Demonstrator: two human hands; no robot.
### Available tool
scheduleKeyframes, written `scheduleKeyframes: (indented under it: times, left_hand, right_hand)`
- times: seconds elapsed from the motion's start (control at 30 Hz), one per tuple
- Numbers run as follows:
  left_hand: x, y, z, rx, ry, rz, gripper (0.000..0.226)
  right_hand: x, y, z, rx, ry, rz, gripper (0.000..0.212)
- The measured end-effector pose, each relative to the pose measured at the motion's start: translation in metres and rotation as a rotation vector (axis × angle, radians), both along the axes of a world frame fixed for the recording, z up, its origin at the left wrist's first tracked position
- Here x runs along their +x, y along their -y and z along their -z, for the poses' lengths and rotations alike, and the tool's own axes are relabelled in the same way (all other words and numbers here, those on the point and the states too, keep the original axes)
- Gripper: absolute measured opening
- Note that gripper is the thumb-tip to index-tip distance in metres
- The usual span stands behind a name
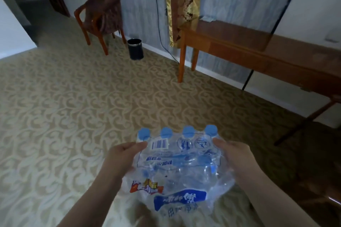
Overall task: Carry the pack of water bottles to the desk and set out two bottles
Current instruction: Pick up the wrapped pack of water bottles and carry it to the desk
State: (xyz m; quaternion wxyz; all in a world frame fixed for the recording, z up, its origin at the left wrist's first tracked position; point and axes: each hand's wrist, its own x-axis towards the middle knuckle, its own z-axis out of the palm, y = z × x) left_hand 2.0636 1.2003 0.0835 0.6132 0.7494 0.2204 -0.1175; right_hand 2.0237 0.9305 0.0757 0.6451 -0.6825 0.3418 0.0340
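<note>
A shrink-wrapped pack of water bottles (177,164) with blue caps and blue printing hangs in the air in front of me, low in the middle of the view. My left hand (122,158) grips its left side and my right hand (234,156) grips its right side. Several blue caps show along the far edge of the pack. The wooden desk (249,49) stands ahead to the right against the wall, some way from the pack.
Patterned beige carpet (73,107) covers the floor between me and the desk. A wooden chair (101,16) stands at the back left, with a black waste bin (135,49) beside it. A gold curtain (182,5) and a black cable hang by the desk's left end.
</note>
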Motion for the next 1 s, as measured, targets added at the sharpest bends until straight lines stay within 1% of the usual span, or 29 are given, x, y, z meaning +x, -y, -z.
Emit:
scheduleKeyframes:
  times: [0.13, 0.2, 0.27, 0.4, 0.47, 0.57, 0.7, 0.77, 0.83, 0.93, 1.0]
  left_hand:
    - [0.091, 0.014, 0.003, 0.022, -0.009, 0.036, 0.018]
    - [0.138, 0.022, 0.003, 0.025, 0.0, 0.091, 0.019]
    - [0.186, 0.028, 0.004, 0.024, -0.007, 0.148, 0.014]
    - [0.275, 0.048, -0.004, 0.036, 0.007, 0.249, 0.019]
    - [0.32, 0.062, -0.008, 0.044, 0.02, 0.28, 0.012]
    - [0.381, 0.09, -0.017, 0.034, 0.016, 0.327, 0.012]
    - [0.458, 0.131, -0.014, 0.037, 0.012, 0.358, 0.022]
    - [0.489, 0.151, -0.009, 0.061, 0.004, 0.365, 0.026]
    - [0.522, 0.171, -0.005, 0.065, 0.004, 0.34, 0.025]
    - [0.571, 0.205, -0.008, 0.083, -0.012, 0.342, 0.023]
    - [0.605, 0.225, -0.009, 0.046, -0.015, 0.332, 0.02]
  right_hand:
    - [0.076, 0.013, 0.004, 0.008, 0.011, 0.038, 0.046]
    - [0.111, 0.019, 0.007, 0.021, 0.015, 0.08, 0.05]
    - [0.148, 0.026, 0.012, 0.002, 0.004, 0.121, 0.052]
    - [0.219, 0.038, 0.009, -0.009, -0.014, 0.187, 0.044]
    - [0.252, 0.045, 0.006, -0.024, -0.01, 0.239, 0.038]
    - [0.295, 0.064, 0.0, -0.015, -0.037, 0.308, 0.03]
    - [0.365, 0.102, -0.003, -0.02, -0.044, 0.356, 0.037]
    - [0.4, 0.123, -0.003, -0.018, -0.035, 0.349, 0.035]
    - [0.434, 0.143, -0.003, -0.017, -0.038, 0.314, 0.036]
    - [0.485, 0.175, -0.002, -0.039, -0.037, 0.298, 0.046]
    - [0.523, 0.199, -0.002, -0.041, -0.036, 0.294, 0.043]
